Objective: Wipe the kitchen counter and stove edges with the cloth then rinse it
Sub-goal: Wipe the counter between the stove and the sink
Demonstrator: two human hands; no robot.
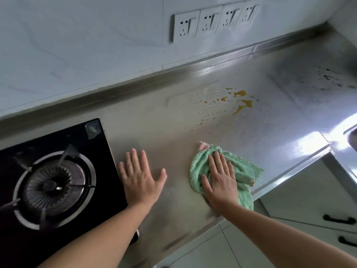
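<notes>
A crumpled green cloth (243, 172) with a pink corner lies on the steel counter (154, 120) near its front edge. My right hand (220, 178) presses flat on the cloth, fingers spread. My left hand (140, 176) rests flat and empty on the bare counter, just right of the black glass stove (58, 190) and touching its right edge. An orange spill (240, 101) with a trail of droplets sits farther back on the counter, beyond the cloth.
A row of wall sockets (212, 22) sits above the steel backsplash. Dark specks (328, 77) mark the counter at far right. A sink rim (350, 132) shows at the right edge. Cabinet drawers with black handles (339, 220) are below right.
</notes>
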